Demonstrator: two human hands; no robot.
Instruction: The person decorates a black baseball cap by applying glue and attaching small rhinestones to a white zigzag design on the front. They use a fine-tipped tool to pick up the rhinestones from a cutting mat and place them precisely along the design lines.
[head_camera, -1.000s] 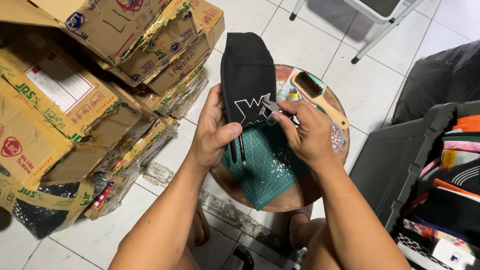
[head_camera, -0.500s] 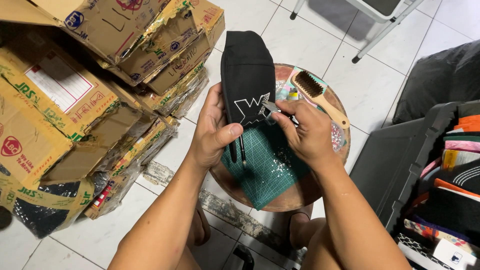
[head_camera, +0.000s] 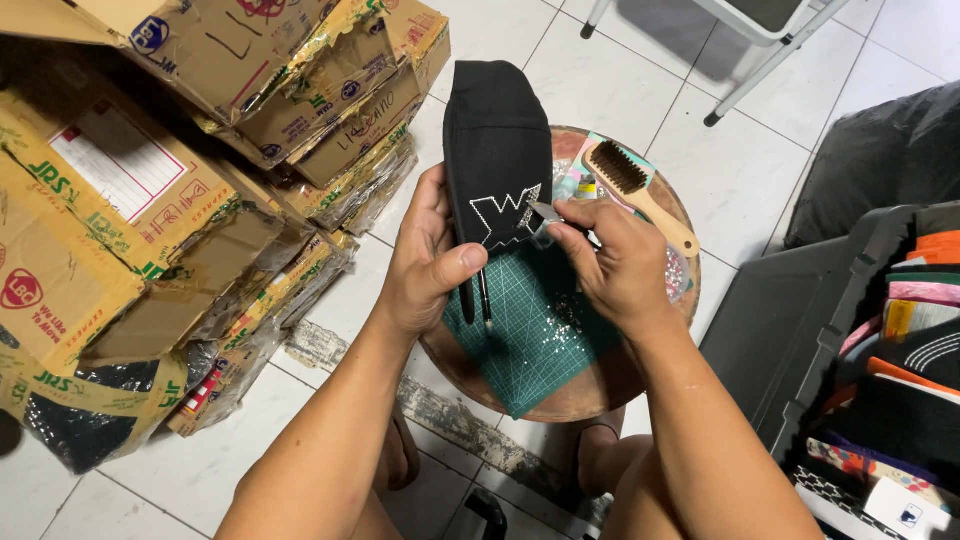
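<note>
Holding unchanged, left hand clamps the black cap; right hand pinches a small blade.

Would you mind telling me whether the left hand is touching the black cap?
Touching. The head view shows the left hand gripping the black cap, its thumb pressed flat across the cap's lower edge.

The left hand holds a black cap up over a small round table. The thumb presses on the front of the cap, by a white stitched design. The right hand pinches a thin metal tool, and its tip touches the design. A green cutting mat lies on the table. A wooden brush lies there too. Cardboard boxes are stacked on the left.
</note>
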